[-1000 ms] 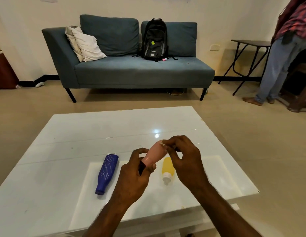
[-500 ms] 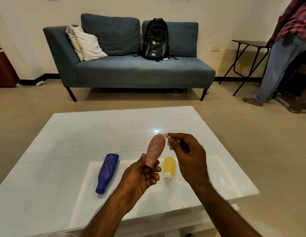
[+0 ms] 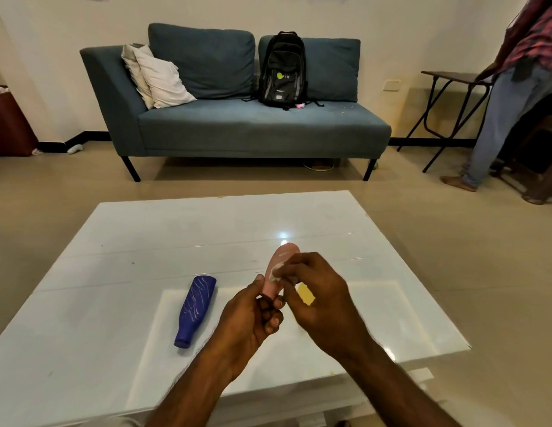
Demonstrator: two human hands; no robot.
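Observation:
My left hand (image 3: 253, 315) grips the lower, neck end of a pink bottle (image 3: 279, 269), holding it upside down above the white table (image 3: 114, 272). My right hand (image 3: 317, 297) is against the bottle's side and pinches a small whitish scrap (image 3: 276, 270), which looks like a bit of label. A blue bottle (image 3: 196, 309) lies on its side to the left. Behind my right hand, only a small patch of a yellow bottle (image 3: 305, 295) shows.
A blue sofa (image 3: 237, 124) with a black backpack (image 3: 282, 70) and white cushions (image 3: 159, 77) stands across the floor. A person (image 3: 515, 87) stands at the far right by a dark folding table (image 3: 453, 78). A red-brown bin (image 3: 9, 121) sits at far left.
My right hand came off the bottle's top with the scrap pinched, then moved back down onto the bottle's side. My left hand kept hold of the pink bottle.

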